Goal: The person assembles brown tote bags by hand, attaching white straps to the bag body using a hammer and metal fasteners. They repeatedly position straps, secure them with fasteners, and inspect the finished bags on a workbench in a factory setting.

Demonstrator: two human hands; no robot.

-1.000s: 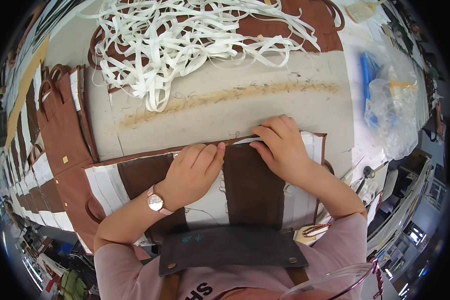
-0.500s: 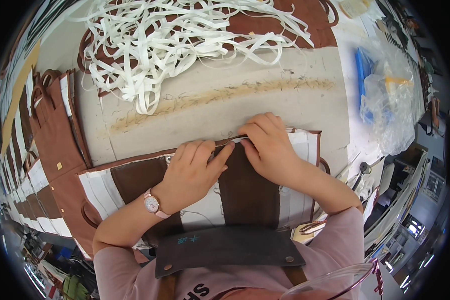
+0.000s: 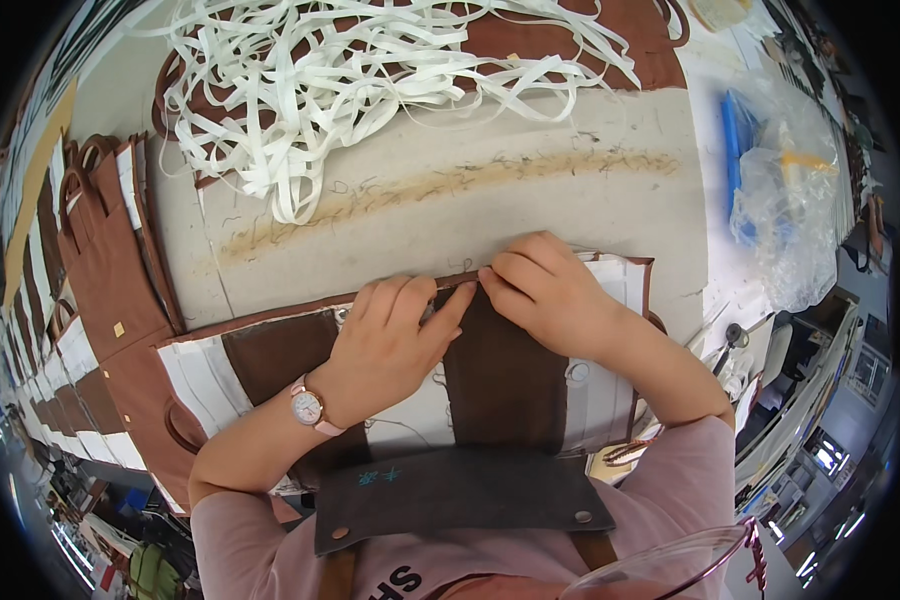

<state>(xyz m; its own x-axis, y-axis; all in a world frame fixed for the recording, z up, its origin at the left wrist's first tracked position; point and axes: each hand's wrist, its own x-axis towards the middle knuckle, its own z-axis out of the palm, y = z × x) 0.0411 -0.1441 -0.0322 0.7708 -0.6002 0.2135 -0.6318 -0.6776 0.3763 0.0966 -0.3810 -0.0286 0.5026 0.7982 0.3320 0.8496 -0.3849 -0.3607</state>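
Observation:
A flat brown leather bag panel with white strips lies in front of me, its far edge trimmed in reddish brown. My left hand is closed at that far edge, its index finger stretched along the trim. A small dark shiny thing shows under its curled fingers; I cannot make out what it is. Just to the right, my right hand pinches the same edge between thumb and fingers. The two hands' fingertips nearly meet. A loose thread curls beyond the edge there, and more threads hang over the panel's white part.
A tangled heap of white tape lies on brown leather pieces at the far side. Brown bag pieces with handles are stacked at the left. A yellowish glue streak crosses the table. Clear plastic bags lie at the right.
The white layer that showed at the parted edge between my hands is now covered, the trim pressed together. My right hand has shifted slightly to the right in the picture, along with the panel.

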